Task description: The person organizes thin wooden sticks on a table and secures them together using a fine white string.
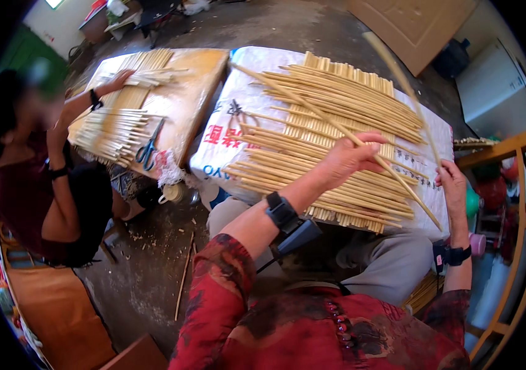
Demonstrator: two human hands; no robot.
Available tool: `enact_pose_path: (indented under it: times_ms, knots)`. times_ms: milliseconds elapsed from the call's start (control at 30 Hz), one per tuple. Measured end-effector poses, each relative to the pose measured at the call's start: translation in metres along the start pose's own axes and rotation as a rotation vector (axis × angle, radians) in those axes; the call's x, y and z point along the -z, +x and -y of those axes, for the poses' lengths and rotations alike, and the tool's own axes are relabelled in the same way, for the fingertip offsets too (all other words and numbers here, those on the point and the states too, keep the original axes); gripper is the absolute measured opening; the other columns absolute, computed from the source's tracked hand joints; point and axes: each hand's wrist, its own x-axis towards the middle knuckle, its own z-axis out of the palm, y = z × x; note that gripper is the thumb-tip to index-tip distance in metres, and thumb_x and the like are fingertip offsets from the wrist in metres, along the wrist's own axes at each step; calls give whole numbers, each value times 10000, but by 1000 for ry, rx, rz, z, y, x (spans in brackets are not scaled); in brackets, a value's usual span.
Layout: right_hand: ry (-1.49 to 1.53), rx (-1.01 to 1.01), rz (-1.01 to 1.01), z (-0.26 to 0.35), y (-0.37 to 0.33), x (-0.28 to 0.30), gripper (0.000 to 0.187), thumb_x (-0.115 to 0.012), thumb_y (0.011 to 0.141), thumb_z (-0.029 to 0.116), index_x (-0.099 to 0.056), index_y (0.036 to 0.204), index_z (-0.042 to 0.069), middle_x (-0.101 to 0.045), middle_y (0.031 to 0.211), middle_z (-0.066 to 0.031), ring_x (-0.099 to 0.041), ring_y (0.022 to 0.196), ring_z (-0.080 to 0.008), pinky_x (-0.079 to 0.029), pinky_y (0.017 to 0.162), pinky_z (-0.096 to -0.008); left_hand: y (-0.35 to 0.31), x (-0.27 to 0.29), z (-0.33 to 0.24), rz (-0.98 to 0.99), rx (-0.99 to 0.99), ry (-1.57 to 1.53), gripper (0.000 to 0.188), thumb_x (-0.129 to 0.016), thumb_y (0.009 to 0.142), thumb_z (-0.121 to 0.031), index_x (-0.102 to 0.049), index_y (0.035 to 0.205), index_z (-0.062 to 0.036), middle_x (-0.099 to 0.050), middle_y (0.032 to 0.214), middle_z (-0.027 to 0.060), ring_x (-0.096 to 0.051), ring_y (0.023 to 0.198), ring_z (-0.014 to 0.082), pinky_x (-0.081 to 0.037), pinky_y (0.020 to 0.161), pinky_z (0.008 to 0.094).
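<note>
My left hand is closed around a long pale-yellow stalk that slants across the table from upper left to lower right. In my right hand, at the table's right edge, the fingers pinch a second stalk, which rises up and away, blurred at its far end. Below my hands, stalks lie side by side in a far bundle and a near bundle. Both rest across a layer of crosswise stalks. A pair of scissors lies to their left on the white printed sack.
A co-worker at the left reaches over another table with pale stalks and blue-handled scissors. A mug stands between the tables. A wooden frame is close on my right. Loose stalks lie on the floor.
</note>
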Motion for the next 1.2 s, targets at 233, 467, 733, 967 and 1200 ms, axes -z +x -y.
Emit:
enact_pose_path:
  times_ms: [233, 467, 733, 967, 1200]
  knots:
    - [-53, 91, 247, 71, -37, -76, 230, -534, 872, 80, -570, 1094, 33, -566, 869, -21, -531, 728, -69, -444, 638, -208, -6, -18, -1, 135, -22, 7, 286, -511, 907, -123, -518, 1157, 17, -518, 1151, 124, -618, 932, 232, -545, 772, 324]
    - [-763, 778, 75, 133, -63, -80, 247, -596, 780, 44, -549, 1023, 35, -557, 921, -165, -521, 874, -341, -423, 752, -386, -15, -46, 5, -60, -94, -95, 287, -499, 922, -151, -517, 1148, 24, -577, 1016, 110, -618, 918, 205, -545, 773, 289]
    - [-777, 811, 55, 126, -66, -77, 146, -564, 803, 9, -521, 941, 34, -515, 785, -147, -535, 709, -331, -420, 577, -388, -49, -75, -5, -62, -154, -16, 447, -519, 918, -228, -413, 1237, 67, -506, 1119, 125, -573, 985, 190, -511, 827, 278]
    - [-629, 845, -65, 126, -60, -59, 150, -519, 856, 17, -533, 1005, 20, -533, 822, -160, -553, 753, -315, -449, 627, -341, -103, -82, -41, -214, -288, 30, 389, -508, 918, -176, -435, 1231, 44, -510, 1120, 110, -576, 987, 217, -495, 862, 336]
    - [-516, 638, -134, 113, -44, -41, 160, -470, 917, 85, -532, 1046, 14, -546, 887, -152, -547, 798, -264, -444, 750, -305, -197, -36, -70, -549, -608, 39, 316, -458, 934, -126, -467, 1209, 31, -558, 1071, 108, -607, 883, 193, -523, 760, 316]
